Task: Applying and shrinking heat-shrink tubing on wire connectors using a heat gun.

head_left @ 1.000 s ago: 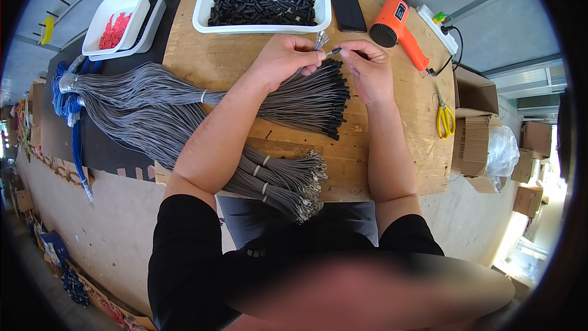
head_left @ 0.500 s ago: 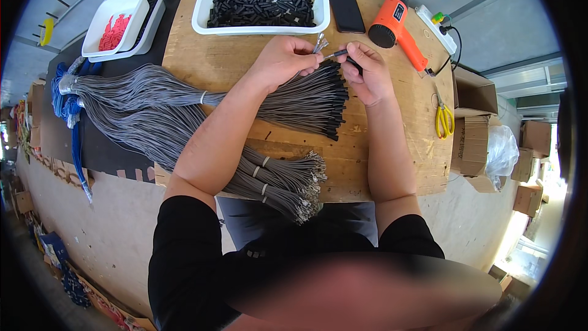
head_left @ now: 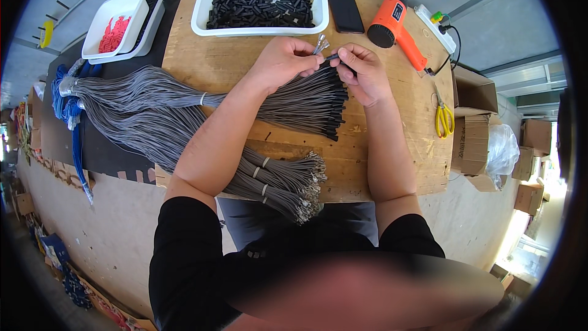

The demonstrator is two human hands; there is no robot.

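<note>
My left hand (head_left: pixel 283 61) is closed in a pinch around a few grey wires; their bare metal terminals (head_left: pixel 321 43) stick up past its fingertips. Just to its right, my right hand (head_left: pixel 364 75) pinches a small black sleeve (head_left: pixel 333 58) against the end of one wire at the left fingertips. How far the sleeve sits over the wire is hidden. Below both hands lies a bundle of grey wires (head_left: pixel 294 104) with black sleeves on its ends. Nearer to me, tied grey bundles (head_left: pixel 278 175) end in bare metal terminals.
At the back stands a white tub (head_left: pixel 199 15) of black sleeves, beside a phone (head_left: pixel 346 9). An orange heat gun (head_left: pixel 392 21), a power strip (head_left: pixel 438 27) and yellow-handled scissors (head_left: pixel 444 119) lie on the right. A white tray (head_left: pixel 93 46) of red pieces sits far left.
My right hand has moved slightly left with the sleeve, bringing its fingers closer to my left fingertips. The left hand stays almost still, holding the wires.
</note>
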